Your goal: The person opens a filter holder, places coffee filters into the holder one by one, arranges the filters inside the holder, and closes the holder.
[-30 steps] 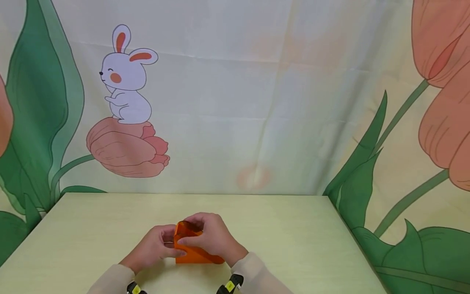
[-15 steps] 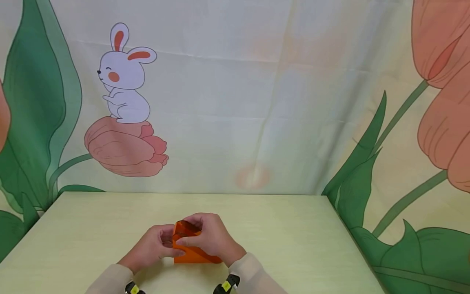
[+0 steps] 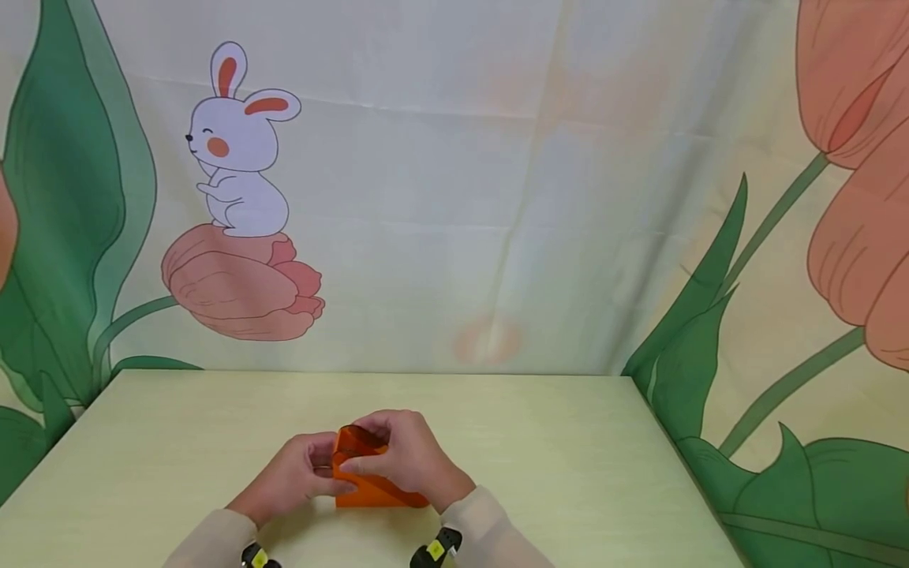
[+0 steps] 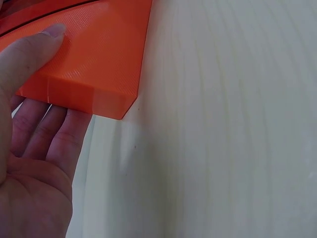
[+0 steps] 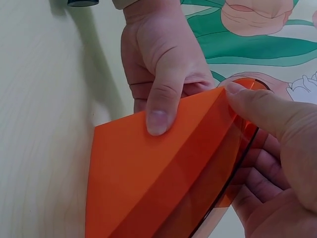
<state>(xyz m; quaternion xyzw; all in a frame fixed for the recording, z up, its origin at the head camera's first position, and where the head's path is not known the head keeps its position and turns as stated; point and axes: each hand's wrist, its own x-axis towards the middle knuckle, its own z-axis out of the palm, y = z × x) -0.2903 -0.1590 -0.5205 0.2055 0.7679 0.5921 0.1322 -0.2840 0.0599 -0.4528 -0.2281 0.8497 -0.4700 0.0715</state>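
Observation:
Upright on the table, an orange plastic box [image 3: 371,492] with a slanted top stands between both hands. Its upper part, a see-through orange cover [image 5: 200,196] with a dark edge line, shows in the right wrist view. My left hand [image 3: 293,476] grips the box's left end, thumb on the near face and fingers behind; the left wrist view shows this end [image 4: 101,59] close up. From above, my right hand [image 3: 413,457] holds the cover end, its thumb on the near top edge and its fingers around the far side. The right hand hides much of the top.
The pale wood-grain table [image 3: 554,457] stretches around the hands. Behind it hangs a cloth backdrop [image 3: 412,197] printed with a rabbit and tulips. Black straps with yellow marks [image 3: 435,550] sit at both wrists.
The head view has shifted slightly. Both hands keep the same hold on the orange box, which stays in place.

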